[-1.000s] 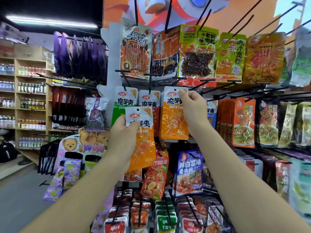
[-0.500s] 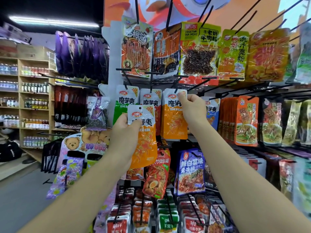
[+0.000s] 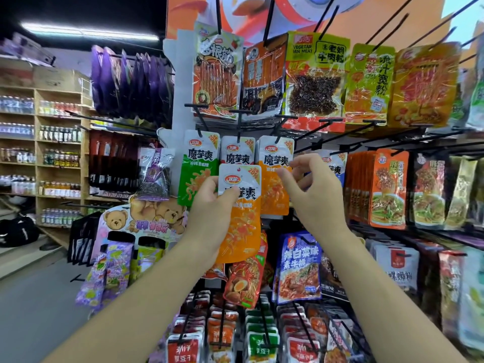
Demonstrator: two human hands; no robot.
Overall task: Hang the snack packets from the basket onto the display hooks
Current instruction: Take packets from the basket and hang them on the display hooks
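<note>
My left hand (image 3: 209, 205) grips an orange and white snack packet (image 3: 242, 218) by its upper left part, holding it upright in front of the display rack. A matching orange packet (image 3: 273, 179) hangs on a black hook (image 3: 277, 132) just behind and to the right. My right hand (image 3: 311, 189) hovers in front of that hanging packet with fingers loosely spread, holding nothing. A green packet (image 3: 196, 169) and a red one (image 3: 237, 153) of the same brand hang to the left. The basket is out of view.
Rows of black hooks carry many snack packets above, right and below (image 3: 298, 265). Purple packets (image 3: 128, 82) hang at the upper left. A bear-print display (image 3: 146, 216) stands lower left. Wooden shelves with bottles (image 3: 39, 153) line the aisle at far left.
My right hand has let go of the hanging orange packet's top and dropped lower with fingers spread. My left hand still holds its packet at about the same place.
</note>
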